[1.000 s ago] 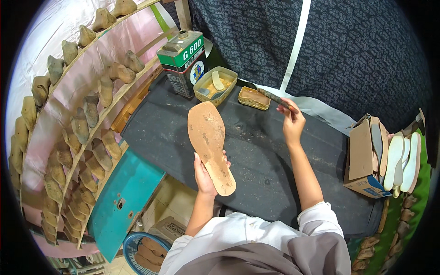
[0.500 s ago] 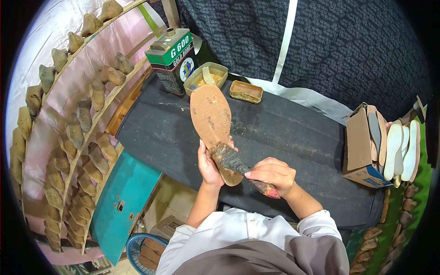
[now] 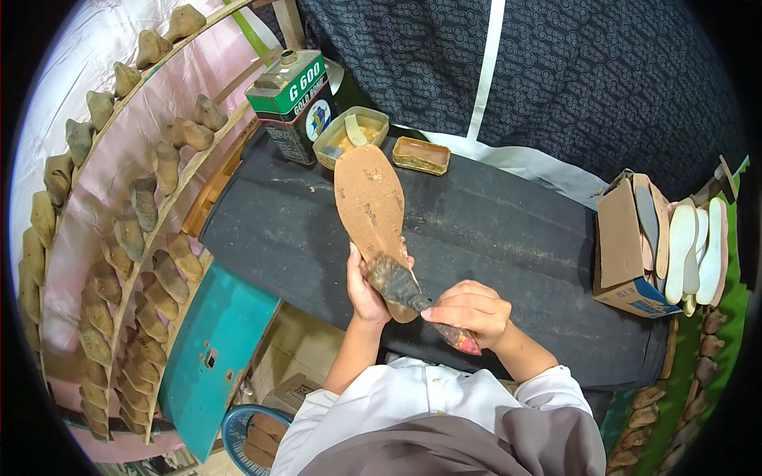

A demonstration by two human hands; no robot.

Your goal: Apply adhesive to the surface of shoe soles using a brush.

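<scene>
A tan shoe sole (image 3: pixel 368 190) is held up over the dark table, its rounded toe end pointing away from me. My left hand (image 3: pixel 363 290) grips it from the left near its narrow waist, with some fingers behind it. My right hand (image 3: pixel 475 312) is closed around the handle of a brush (image 3: pixel 397 282), which is dark and crusted, with a reddish handle end. The brush's bristles lie against the sole between its waist and heel, covering part of it. Several rough, scuffed patches show on the toe half of the sole.
At the table's (image 3: pixel 508 238) far left stand a green-and-black metal can (image 3: pixel 286 103), a tub (image 3: pixel 384 127) with yellowish contents and a spatula, and a small shallow container (image 3: pixel 421 156). A cardboard box (image 3: pixel 619 246) of soles stands right. Racks of shoe lasts (image 3: pixel 127 230) line the left.
The brush has shifted slightly on the sole around the waist and heel, with my right hand moving a little left and down. The sole tilts slightly more upright in my left hand.
</scene>
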